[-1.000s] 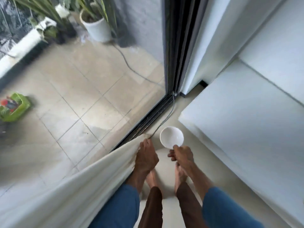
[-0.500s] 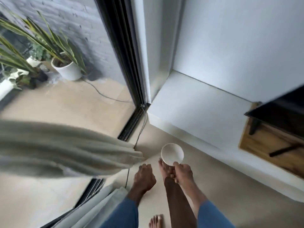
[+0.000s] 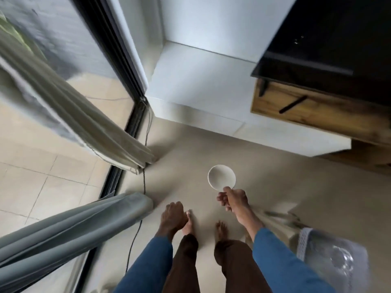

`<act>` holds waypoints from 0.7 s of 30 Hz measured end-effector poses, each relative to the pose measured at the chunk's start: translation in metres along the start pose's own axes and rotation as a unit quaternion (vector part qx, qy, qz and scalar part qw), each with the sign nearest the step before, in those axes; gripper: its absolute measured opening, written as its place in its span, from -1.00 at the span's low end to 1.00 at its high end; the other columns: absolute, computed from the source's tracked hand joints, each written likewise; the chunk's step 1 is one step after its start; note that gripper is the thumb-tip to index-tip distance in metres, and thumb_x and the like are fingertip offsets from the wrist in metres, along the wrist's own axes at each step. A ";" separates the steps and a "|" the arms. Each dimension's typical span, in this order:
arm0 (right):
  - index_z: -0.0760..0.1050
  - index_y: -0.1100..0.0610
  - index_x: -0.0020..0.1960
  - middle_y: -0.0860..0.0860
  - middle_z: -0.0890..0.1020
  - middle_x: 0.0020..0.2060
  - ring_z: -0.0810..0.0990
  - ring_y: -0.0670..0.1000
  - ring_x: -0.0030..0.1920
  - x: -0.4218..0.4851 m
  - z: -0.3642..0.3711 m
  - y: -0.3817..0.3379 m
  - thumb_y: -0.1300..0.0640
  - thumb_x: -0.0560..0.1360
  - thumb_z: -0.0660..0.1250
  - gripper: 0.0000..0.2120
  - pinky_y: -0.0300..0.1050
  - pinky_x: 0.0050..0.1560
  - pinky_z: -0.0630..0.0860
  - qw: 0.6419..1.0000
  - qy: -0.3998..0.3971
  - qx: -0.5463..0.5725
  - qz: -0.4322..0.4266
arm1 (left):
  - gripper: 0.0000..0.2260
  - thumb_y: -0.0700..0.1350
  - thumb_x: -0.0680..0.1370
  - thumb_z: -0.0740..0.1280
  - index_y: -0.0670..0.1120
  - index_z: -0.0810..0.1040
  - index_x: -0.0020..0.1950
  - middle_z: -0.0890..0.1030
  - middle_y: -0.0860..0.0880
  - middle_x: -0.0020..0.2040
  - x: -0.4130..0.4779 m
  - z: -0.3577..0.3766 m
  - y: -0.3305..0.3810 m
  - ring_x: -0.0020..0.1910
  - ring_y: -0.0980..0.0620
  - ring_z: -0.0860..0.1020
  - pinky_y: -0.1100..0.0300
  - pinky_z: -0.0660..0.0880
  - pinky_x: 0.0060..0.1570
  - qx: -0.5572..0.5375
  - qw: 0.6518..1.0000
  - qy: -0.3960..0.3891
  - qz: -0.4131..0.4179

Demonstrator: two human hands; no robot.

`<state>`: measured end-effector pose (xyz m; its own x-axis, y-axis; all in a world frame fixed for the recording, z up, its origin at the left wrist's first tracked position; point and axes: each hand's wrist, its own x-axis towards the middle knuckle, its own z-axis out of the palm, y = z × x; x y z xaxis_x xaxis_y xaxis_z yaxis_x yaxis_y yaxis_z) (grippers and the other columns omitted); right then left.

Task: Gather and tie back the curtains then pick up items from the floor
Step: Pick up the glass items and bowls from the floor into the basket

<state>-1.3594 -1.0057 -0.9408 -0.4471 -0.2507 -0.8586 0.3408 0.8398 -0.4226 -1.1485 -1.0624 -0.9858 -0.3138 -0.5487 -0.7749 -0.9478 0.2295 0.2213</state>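
The white bowl (image 3: pixel 221 177) was small, round and plain, its hollow turned up toward the camera and showing nothing inside. It hung above the beige floor (image 3: pixel 275 176), held out in front of the person's bare feet. The right hand (image 3: pixel 232 200) pinched its near rim, thumb on top and fingers curled beneath. The left hand (image 3: pixel 174 216) hung well apart from it, fingers loosely bent and holding nothing.

The beige curtain (image 3: pixel 84 123) fell in blurred pleats from the upper left, its hem ending near the door track. The grey curtain (image 3: pixel 84 223) lay bunched in long folds, its end just beside the left hand but not touching it. A black cable (image 3: pixel 144 180) ran along the floor between the two hems, below the black sliding-door frame (image 3: pixel 112 39).

Half a second before, the beige curtain had swept almost level across the view; now it hung steeply. A second before, the left hand had gripped a curtain edge; now it was free. The hands, close together earlier, had drawn apart as the bowl went right. More of the white ledge (image 3: pixel 201 81) and the wooden cabinet (image 3: pixel 317 111) had come into view, and a white mesh basket (image 3: pixel 305 237) now showed at lower right.
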 end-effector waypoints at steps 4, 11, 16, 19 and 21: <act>0.63 0.32 -0.09 0.16 0.70 -0.34 0.48 0.00 -0.48 -0.009 -0.055 0.040 0.16 0.51 0.25 -0.74 -0.24 -0.51 0.24 0.997 0.026 0.065 0.028 | -0.75 -0.09 0.60 0.17 -0.18 0.47 0.20 0.56 -0.20 0.20 -0.014 0.032 0.051 0.23 -0.21 0.51 0.02 0.45 0.11 0.033 0.998 -0.026 0.037; 0.63 0.31 -0.10 0.14 0.72 -0.33 0.54 -0.05 -0.51 -0.007 -0.173 0.129 0.11 0.57 0.25 -0.70 -0.25 -0.55 0.33 0.986 0.096 0.133 0.013 | -0.78 -0.16 0.53 0.17 -0.12 0.54 0.09 0.62 -0.14 0.10 -0.018 0.090 0.176 0.12 -0.17 0.57 0.00 0.54 0.08 0.106 0.983 -0.072 0.132; 0.60 0.22 -0.31 0.08 0.67 -0.44 0.46 -0.14 -0.62 -0.015 -0.257 0.201 0.13 0.60 0.26 -0.64 -0.34 -0.59 0.32 0.974 0.174 0.145 -0.024 | -0.77 -0.14 0.57 0.17 -0.11 0.54 0.16 0.60 -0.19 0.18 -0.041 0.142 0.288 0.15 -0.24 0.57 -0.01 0.51 0.08 0.097 0.971 -0.082 0.201; 0.63 0.21 -0.34 0.08 0.67 -0.48 0.48 -0.08 -0.58 -0.021 -0.293 0.254 0.05 0.59 0.25 -0.58 -0.21 -0.48 0.37 0.966 0.206 0.155 -0.022 | -0.75 -0.16 0.56 0.21 -0.14 0.52 0.21 0.60 -0.20 0.20 -0.061 0.181 0.339 0.22 -0.26 0.54 -0.01 0.48 0.10 0.102 0.958 -0.111 0.244; 0.62 0.20 -0.34 0.09 0.68 -0.45 0.47 -0.07 -0.57 -0.022 -0.307 0.288 0.03 0.61 0.23 -0.56 -0.16 -0.43 0.36 0.961 0.227 0.157 -0.003 | -0.74 -0.17 0.57 0.22 -0.19 0.50 0.23 0.59 -0.21 0.21 -0.073 0.205 0.361 0.24 -0.25 0.53 -0.02 0.46 0.11 0.122 0.947 -0.121 0.272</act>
<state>-1.5051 -0.6104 -0.9542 -0.7408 0.0406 -0.6705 0.5377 0.6341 -0.5557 -1.4559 -0.7746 -0.9709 -0.7012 -0.1024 -0.7056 -0.5994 0.6206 0.5055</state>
